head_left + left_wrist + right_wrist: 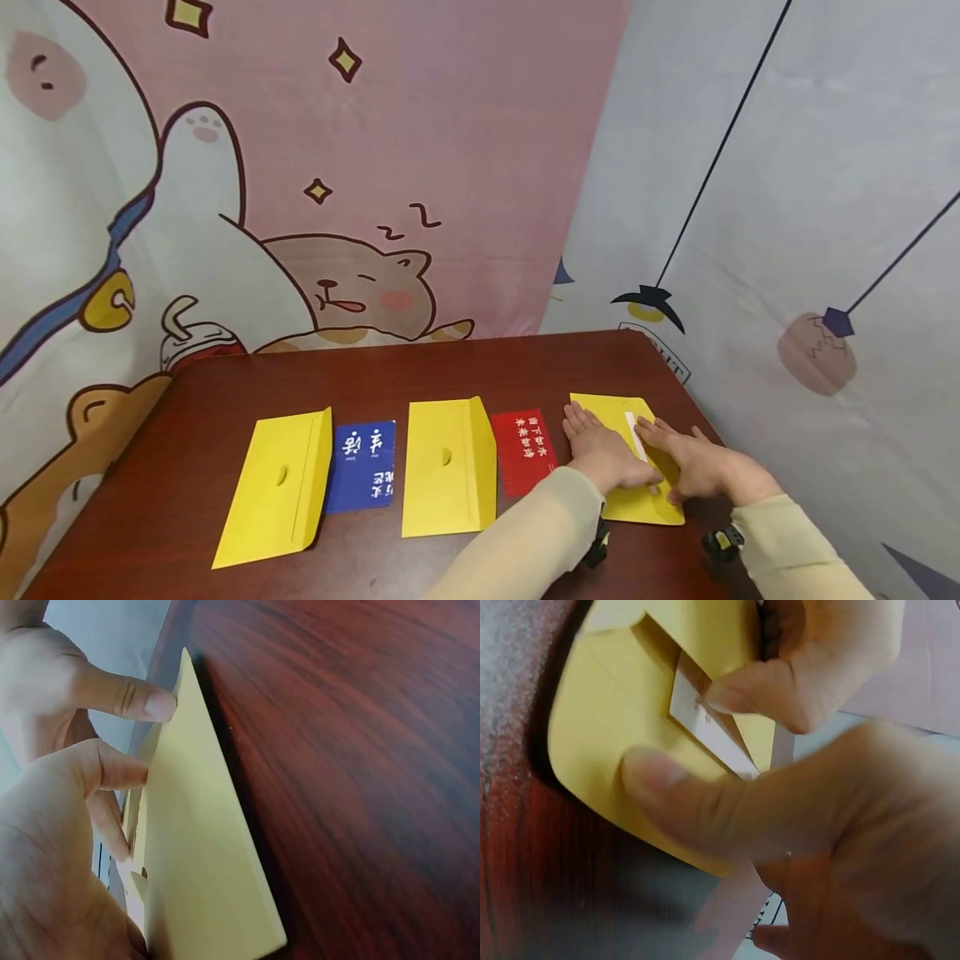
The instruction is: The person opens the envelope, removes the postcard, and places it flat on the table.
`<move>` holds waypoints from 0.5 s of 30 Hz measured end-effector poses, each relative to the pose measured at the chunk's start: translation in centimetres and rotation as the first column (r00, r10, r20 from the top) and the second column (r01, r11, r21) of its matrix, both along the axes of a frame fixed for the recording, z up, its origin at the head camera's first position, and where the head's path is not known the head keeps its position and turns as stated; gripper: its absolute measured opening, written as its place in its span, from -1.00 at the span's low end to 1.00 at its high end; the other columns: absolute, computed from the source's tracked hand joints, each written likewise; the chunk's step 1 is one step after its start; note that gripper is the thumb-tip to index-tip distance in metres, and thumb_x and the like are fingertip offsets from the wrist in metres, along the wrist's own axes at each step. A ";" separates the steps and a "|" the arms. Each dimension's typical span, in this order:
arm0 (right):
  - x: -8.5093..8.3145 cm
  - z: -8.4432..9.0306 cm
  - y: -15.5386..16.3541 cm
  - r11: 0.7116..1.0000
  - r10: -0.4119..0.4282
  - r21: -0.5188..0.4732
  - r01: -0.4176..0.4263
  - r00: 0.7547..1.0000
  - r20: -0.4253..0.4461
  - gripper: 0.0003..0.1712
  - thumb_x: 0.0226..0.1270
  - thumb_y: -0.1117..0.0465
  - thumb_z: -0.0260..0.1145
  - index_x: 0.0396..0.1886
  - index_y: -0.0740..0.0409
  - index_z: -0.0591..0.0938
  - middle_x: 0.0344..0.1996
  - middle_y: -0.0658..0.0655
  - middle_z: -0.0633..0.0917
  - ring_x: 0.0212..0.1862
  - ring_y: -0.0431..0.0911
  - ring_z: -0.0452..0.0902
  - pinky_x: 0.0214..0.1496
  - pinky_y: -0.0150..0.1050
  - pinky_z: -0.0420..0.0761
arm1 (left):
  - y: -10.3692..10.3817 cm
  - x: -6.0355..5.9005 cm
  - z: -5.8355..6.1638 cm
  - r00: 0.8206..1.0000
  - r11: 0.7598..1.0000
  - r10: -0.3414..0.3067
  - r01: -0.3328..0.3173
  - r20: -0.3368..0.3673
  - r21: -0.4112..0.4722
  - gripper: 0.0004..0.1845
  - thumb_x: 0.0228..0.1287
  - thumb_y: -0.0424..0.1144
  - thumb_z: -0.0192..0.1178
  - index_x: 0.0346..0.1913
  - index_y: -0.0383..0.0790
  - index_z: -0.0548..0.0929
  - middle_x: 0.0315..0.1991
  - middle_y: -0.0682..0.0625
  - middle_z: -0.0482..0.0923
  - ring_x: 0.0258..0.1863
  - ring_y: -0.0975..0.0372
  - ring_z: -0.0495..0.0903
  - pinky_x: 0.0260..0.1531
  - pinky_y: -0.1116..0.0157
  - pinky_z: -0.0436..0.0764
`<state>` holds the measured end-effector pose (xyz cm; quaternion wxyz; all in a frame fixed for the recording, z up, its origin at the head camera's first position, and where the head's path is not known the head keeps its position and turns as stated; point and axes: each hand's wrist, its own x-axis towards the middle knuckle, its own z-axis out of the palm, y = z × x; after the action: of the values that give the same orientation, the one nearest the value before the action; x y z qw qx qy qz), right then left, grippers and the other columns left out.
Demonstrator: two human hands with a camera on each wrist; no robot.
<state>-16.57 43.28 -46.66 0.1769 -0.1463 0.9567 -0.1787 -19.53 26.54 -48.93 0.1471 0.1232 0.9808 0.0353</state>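
At the right of the table lies a yellow envelope [611,407] with its flap side up and unfolded toward the right. A white card [688,705] shows as a narrow strip at its opening, the rest hidden inside. My left hand [602,450] rests on the envelope body with fingers extended, its thumb touching the card edge. From the right, my right hand [705,462] reaches over the opening, fingers extended across the flap near the card. Its thumb [656,776] presses on the flap. The right fingertips are partly hidden in the right wrist view.
To the left lie a red card [523,454], a yellow envelope [442,467], a blue card [362,467] and another yellow envelope [272,483], in a row on the dark red table [375,371]. A printed cloth wall [480,167] stands behind and at the right.
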 end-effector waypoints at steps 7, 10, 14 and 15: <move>-0.3 -0.1 0.2 0.995 -0.034 -0.096 0.040 0.997 0.066 0.28 -0.01 0.19 0.62 0.67 0.35 0.14 0.61 0.45 0.17 0.56 0.46 0.09 0.41 0.57 0.04 | -0.1 0.0 0.4 1.000 1.000 0.004 -0.004 0.020 0.028 0.41 -0.09 0.75 0.09 0.71 -0.13 0.11 0.70 -0.08 -0.03 0.68 -0.06 -0.14 0.59 0.05 0.01; -0.5 -0.4 0.3 0.994 -0.041 -0.102 0.047 0.997 0.059 0.27 0.08 0.06 0.61 0.69 0.30 0.13 0.63 0.42 0.16 0.55 0.47 0.10 0.40 0.62 -0.05 | -0.2 0.0 0.6 1.000 0.999 0.005 -0.007 0.031 0.038 0.39 -0.06 0.74 0.08 0.71 -0.13 0.10 0.70 -0.08 -0.04 0.68 -0.06 -0.14 0.59 0.05 0.00; -0.5 -0.7 0.4 0.991 -0.014 -0.129 0.022 0.998 0.065 0.27 0.15 0.01 0.63 0.70 0.27 0.12 0.65 0.41 0.10 0.59 0.49 -0.03 0.32 0.71 -0.32 | -0.3 0.0 0.8 0.999 0.999 0.007 -0.008 0.034 0.039 0.39 -0.06 0.75 0.08 0.70 -0.13 0.12 0.70 -0.07 -0.02 0.68 -0.05 -0.14 0.59 0.06 0.00; -0.5 -0.7 0.5 0.991 -0.008 -0.134 0.018 0.997 0.072 0.27 0.15 0.01 0.63 0.70 0.27 0.11 0.65 0.41 0.09 0.60 0.48 -0.06 0.31 0.71 -0.37 | -0.3 0.0 0.7 0.999 0.999 0.006 -0.007 0.036 0.037 0.39 -0.06 0.75 0.07 0.70 -0.12 0.13 0.70 -0.07 -0.02 0.68 -0.06 -0.14 0.60 0.06 0.00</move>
<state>-17.08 43.74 -47.40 0.1997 -0.1452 0.9365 -0.2489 -19.51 26.26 -48.20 0.1624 0.1220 0.9775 0.0561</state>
